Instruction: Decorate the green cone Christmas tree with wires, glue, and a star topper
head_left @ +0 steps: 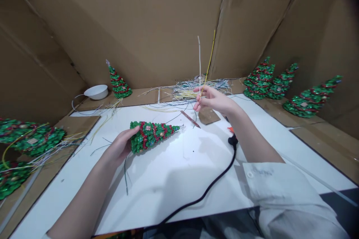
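On or just over the white table (207,153) (contact underneath is hard to tell), a Christmas tree figurine (153,134) is held on its side, the left hand (125,145) gripping its broad base, probably the steadiest hold. The right hand (214,100) has its fingers pinched around a yellow wire (212,50) and a white wire (199,59), both nearly upright, likely to keep their lengths free.

A glossy, bumpy finish is shown by the Christmas tree figurine (151,135); the walls (112,26) are made of matt cardboard, the tabletop (157,183) is smoothly finished, creased cloth is seen in the sleeve (280,186).
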`<state>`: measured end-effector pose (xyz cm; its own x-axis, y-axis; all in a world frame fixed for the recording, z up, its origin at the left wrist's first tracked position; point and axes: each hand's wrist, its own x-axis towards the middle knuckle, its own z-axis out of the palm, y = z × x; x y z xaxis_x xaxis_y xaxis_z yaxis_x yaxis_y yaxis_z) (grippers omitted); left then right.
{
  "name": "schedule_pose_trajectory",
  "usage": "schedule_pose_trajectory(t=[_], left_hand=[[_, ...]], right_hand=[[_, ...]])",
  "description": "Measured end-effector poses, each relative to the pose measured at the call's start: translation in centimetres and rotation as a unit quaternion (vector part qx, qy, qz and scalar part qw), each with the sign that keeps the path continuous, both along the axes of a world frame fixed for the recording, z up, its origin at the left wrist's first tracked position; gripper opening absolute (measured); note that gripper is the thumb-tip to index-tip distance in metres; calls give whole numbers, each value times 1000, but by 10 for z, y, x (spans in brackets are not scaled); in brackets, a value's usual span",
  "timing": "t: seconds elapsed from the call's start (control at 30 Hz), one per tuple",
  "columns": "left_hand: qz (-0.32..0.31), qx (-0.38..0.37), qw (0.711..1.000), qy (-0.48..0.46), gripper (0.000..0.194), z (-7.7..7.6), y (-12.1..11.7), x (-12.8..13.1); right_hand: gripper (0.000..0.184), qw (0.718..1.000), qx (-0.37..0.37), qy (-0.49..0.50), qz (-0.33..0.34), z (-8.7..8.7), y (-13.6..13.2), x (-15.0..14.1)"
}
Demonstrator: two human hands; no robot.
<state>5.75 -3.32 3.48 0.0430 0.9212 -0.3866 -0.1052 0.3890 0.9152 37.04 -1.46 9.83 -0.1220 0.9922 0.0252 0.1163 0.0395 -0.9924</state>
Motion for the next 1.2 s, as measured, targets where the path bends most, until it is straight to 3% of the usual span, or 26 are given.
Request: schedule_pose_trajectory(t=[0.17,0.37,0.53,0.63,0.8,0.9,1.0,1.2], left_hand=[[-12,-1,999,43,44,-5,-1,1],[-2,108,994,8,40,-14,-4,-1],[70,210,973,-62,42,-9,-10,3],[101,255,958,-84,40,-5,-14,8],[141,313,934,-103,44,-3,-18,8],[163,328,923,-116,43,0,-19,5],[166,291,933,-132,38,6,-18,3],[162,67,966,-191,16,14,-11,8]], right_hand=[[39,999,-13,-22,47,-9,5,-9],[38,997,-2,-62,42,-9,8,-8],[19,994,50,-95,-9,-2,5,-6],[24,991,93,-97,-18,-1,4,-4],[21,997,72,-37,-4,-1,4,-4],[33,996,85,-41,-1,-2,1,-8],[37,988,138,-61,9,-3,-8,-18],[21,979,187,-75,40,-5,-24,-42]])
